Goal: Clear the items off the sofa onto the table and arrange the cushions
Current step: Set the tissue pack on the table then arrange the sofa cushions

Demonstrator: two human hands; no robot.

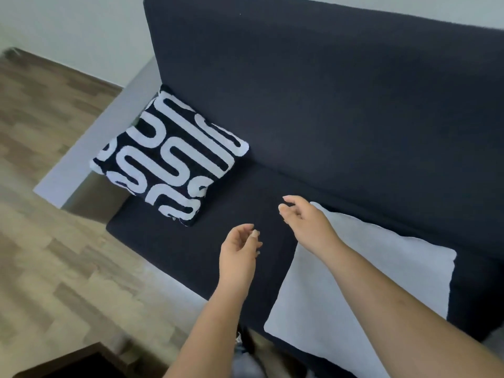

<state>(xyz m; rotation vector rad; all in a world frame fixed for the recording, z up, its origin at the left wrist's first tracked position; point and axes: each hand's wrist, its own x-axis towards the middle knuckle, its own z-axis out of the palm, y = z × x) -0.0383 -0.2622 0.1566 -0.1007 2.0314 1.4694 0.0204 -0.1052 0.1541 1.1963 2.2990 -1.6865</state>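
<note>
Both hands (240, 249) (308, 225) empty (fingers loosely curled) above dark sofa (327, 105)

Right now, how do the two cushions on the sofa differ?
The patterned cushion is black with white looping shapes; the plain cushion is solid pale grey. The patterned cushion sits at the sofa's armrest end, seemingly propped against it; the plain cushion lies flat, under the right forearm. Both are square, and neither is held.

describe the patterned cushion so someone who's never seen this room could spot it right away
Find the dark sofa and follow its seat to the end by the grey armrest. The patterned cushion leans there, black with thick white looping stripes, unlike the plain grey cushion lying flat nearby.
</note>
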